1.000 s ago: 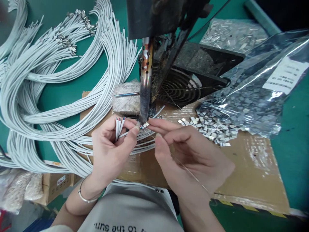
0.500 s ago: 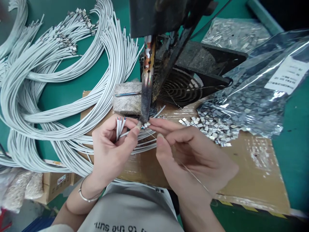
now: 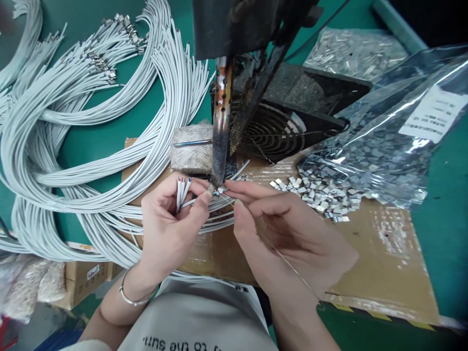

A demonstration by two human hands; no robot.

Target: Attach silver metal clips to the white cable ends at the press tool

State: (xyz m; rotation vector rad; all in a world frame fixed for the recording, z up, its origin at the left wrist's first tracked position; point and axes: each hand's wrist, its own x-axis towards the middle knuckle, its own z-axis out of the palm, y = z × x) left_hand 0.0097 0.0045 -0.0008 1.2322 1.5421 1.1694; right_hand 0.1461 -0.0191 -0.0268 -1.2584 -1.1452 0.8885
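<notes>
Several white cables (image 3: pixel 180 193) with bared coloured ends are held in my left hand (image 3: pixel 175 219), whose thumb and forefinger pinch one cable end under the tip of a mounted soldering iron (image 3: pixel 221 126). At that tip sits a small metal connector (image 3: pixel 221 190), touching the cable end. My right hand (image 3: pixel 288 234) is closed on a thin solder wire (image 3: pixel 288 263) that runs through its fingers up to the connector. The right fingertips lie close beside the connector. The exact joint is partly hidden by the iron tip and fingers.
Large bundles of white cables (image 3: pixel 84 195) cover the left side. Behind the iron stands a black fan (image 3: pixel 274 129), beside a fibrous cleaning block (image 3: pixel 192 148). Loose metal connectors (image 3: pixel 321 195) spill from a plastic bag (image 3: pixel 383 141) onto the cardboard (image 3: pixel 387 263).
My right hand has shifted very slightly left along with the solder wire. The left hand keeps its pinch on the cable end; the view has moved a little.
</notes>
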